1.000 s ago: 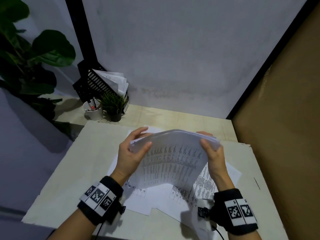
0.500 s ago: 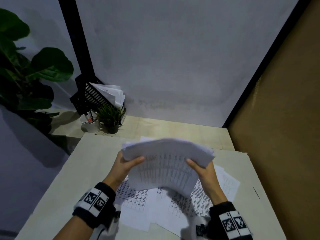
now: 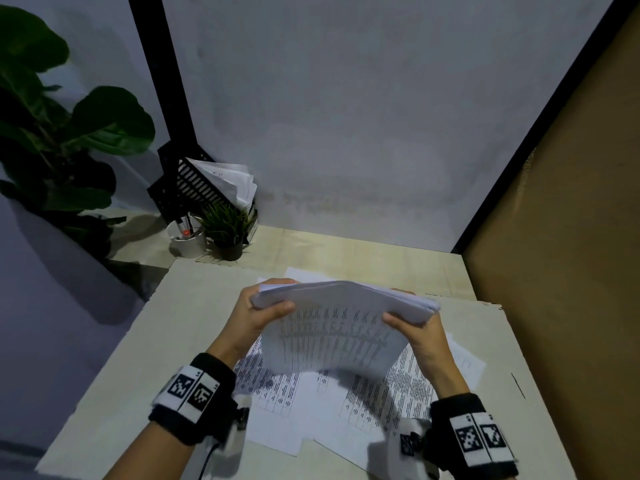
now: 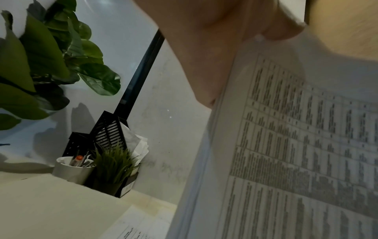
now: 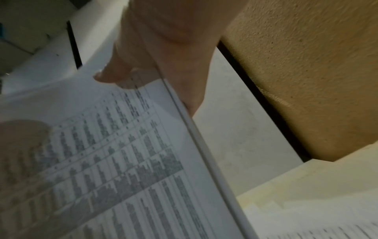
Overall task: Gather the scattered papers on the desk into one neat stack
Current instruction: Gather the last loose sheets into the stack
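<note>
Pale wood-grain surface (image 3: pixel 194 306) fills the lower half of the head view, boxed in by a grey wall behind and a tan panel (image 3: pixel 571 237) on the right. At the centre of the frame I see the stack of papers (image 3: pixel 339 327) lifted clear of the surface, standing nearly on edge with its printed table side turned toward me and its top edge bowed upward. My left hand (image 3: pixel 258 317) grips the stack's upper left corner, thumb across the near face and fingers wrapped behind. My right hand (image 3: pixel 419 330) grips the upper right corner the same way, thumb on the front. Both wrists angle up from the lower frame, forearms converging toward the stack, each wearing a black band with printed markers.

Beneath the raised stack, loose sheets (image 3: pixel 311 403) lie overlapping and flat on the surface in the lower centre. From the left wrist view the stack's edge runs down beside the palm; from the right wrist view the thumb (image 5: pixel 110 74) presses on the printed page.

In the upper left sit a white pen cup (image 3: pixel 187 240), a small potted grass plant (image 3: pixel 227 230), a black file holder (image 3: pixel 194 188) with papers in it, and a large-leafed plant (image 3: pixel 52 133).
</note>
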Demonstrator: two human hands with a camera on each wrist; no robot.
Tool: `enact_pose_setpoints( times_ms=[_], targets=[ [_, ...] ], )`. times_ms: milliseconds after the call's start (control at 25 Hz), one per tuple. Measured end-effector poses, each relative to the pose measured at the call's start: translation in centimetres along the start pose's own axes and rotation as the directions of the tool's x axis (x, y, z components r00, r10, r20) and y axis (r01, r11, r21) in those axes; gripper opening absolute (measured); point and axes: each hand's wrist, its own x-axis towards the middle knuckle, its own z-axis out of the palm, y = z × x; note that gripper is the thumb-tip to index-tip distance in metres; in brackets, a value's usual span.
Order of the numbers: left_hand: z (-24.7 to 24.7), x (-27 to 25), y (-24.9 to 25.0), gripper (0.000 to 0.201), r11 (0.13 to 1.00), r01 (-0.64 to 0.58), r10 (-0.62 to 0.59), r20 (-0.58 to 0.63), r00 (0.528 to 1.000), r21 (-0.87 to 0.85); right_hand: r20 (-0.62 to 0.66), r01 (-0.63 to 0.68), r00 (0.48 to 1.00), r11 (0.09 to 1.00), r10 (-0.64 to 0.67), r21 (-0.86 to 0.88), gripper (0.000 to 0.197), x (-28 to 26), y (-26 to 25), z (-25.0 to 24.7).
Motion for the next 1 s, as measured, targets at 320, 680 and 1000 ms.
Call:
enact_pose_setpoints(
  times_ms=[320, 680, 1000],
  targets=[
    [-0.7, 0.9, -0.3, 0.063, 0.995, 0.099, -0.102, 0.128, 0.986, 0.027, 0.045, -0.032, 0.998, 0.999, 0.033, -0.004, 0.07, 0.6, 0.4, -0.2],
    [-0.2, 2.1, -0.3, 0.081, 0.972, 0.206, -0.22, 0.116, 0.969, 0.115, 0.047, -0.075, 0.996, 0.996, 0.077, -0.045, 0.056, 1.9, 0.7, 0.2],
    [-0.8, 0.4, 2.7, 0.059, 0.998, -0.042, 0.041, 0.024, 0.999, 0.038, 0.007, 0.062, 0.998, 0.998, -0.062, 0.009, 0.033, 0.5, -1.7, 1.1]
  ],
)
